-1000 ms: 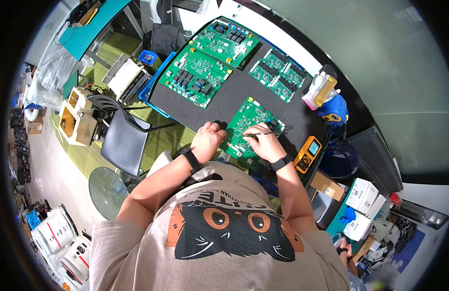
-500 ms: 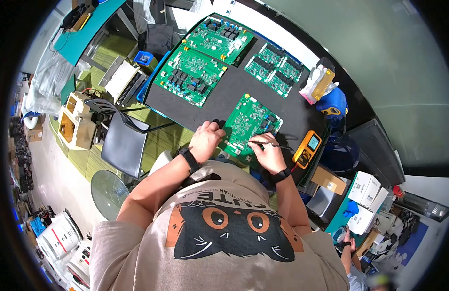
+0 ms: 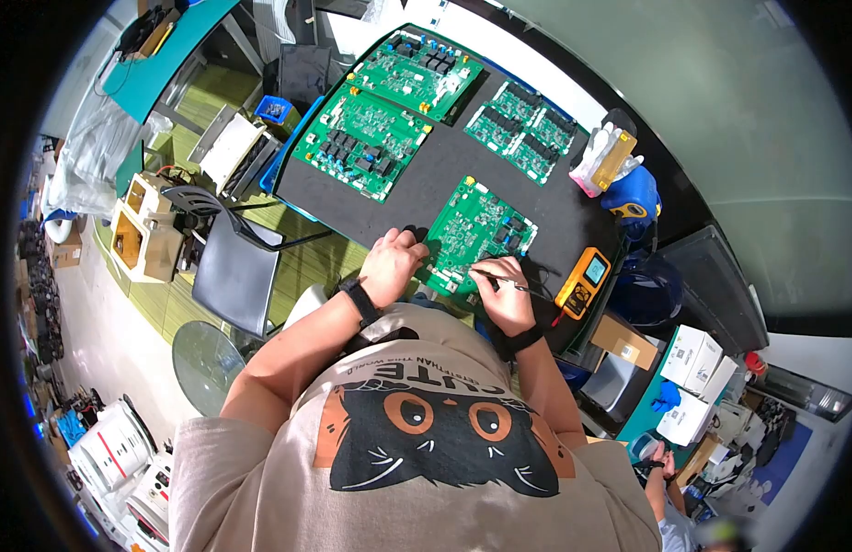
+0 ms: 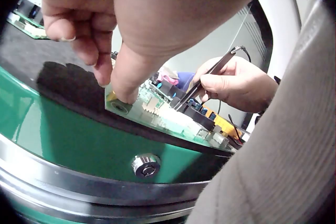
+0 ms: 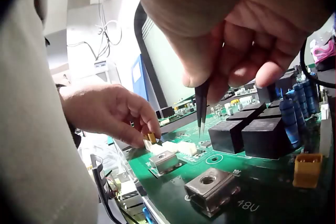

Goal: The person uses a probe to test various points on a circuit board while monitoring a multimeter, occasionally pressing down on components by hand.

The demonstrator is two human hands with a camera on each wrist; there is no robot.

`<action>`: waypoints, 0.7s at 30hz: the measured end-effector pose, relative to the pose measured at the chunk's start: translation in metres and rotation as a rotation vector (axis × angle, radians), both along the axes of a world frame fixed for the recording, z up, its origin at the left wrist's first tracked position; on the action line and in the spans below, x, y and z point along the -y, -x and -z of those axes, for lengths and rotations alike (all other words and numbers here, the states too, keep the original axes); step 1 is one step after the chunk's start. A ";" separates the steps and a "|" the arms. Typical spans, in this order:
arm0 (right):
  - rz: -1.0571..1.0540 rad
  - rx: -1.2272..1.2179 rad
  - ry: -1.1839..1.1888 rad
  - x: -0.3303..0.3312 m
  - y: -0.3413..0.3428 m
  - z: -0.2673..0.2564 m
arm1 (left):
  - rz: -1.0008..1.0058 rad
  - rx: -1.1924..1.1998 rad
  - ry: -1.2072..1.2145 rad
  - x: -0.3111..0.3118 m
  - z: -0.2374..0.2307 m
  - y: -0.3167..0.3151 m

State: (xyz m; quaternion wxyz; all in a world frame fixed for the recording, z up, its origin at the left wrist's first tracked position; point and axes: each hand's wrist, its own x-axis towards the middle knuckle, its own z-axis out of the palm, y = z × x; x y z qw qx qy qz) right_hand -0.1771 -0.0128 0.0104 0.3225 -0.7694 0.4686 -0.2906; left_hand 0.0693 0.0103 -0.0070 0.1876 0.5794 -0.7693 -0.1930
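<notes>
A green circuit board (image 3: pixel 463 235) lies on the dark mat at the table's near edge. My left hand (image 3: pixel 390 269) pinches its left edge by a corner; in the left wrist view the thumb (image 4: pixel 128 79) is at that corner. Black tweezers (image 5: pixel 201 103) are held between the thumb and fingers of my right hand (image 3: pixel 507 299). In the right wrist view their tips point down at the board, between white connectors (image 5: pixel 181 148) and black block-shaped components (image 5: pixel 265 136). Whether the tips touch the board, I cannot tell.
Two large green boards (image 3: pixel 361 143) lie at the back left, and smaller joined boards (image 3: pixel 520 131) at the back. An orange meter (image 3: pixel 584 282) is right of my right hand, with gloves (image 3: pixel 596 161) and a blue device (image 3: pixel 632 197) behind. A chair (image 3: pixel 234 271) stands left.
My right hand and the tweezers have moved nearer the board's front edge, and the tweezers' rear end has tilted toward me. My left hand stays at the board's edge. The head view has shifted slightly.
</notes>
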 end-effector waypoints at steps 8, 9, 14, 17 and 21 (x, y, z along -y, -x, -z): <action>-0.019 -0.006 -0.007 0.001 0.000 0.001 | -0.004 0.025 0.005 0.000 -0.002 0.001; -0.019 -0.004 -0.005 0.001 0.000 0.002 | -0.005 0.024 0.005 0.000 -0.002 0.001; -0.022 -0.038 0.017 -0.001 -0.002 0.003 | -0.003 0.028 0.022 0.000 0.002 0.001; -0.041 -0.040 0.045 -0.002 -0.003 0.003 | 0.001 0.022 0.013 0.000 0.000 0.000; -0.048 -0.047 0.045 -0.001 -0.003 0.003 | 0.004 0.022 0.012 0.000 -0.001 0.000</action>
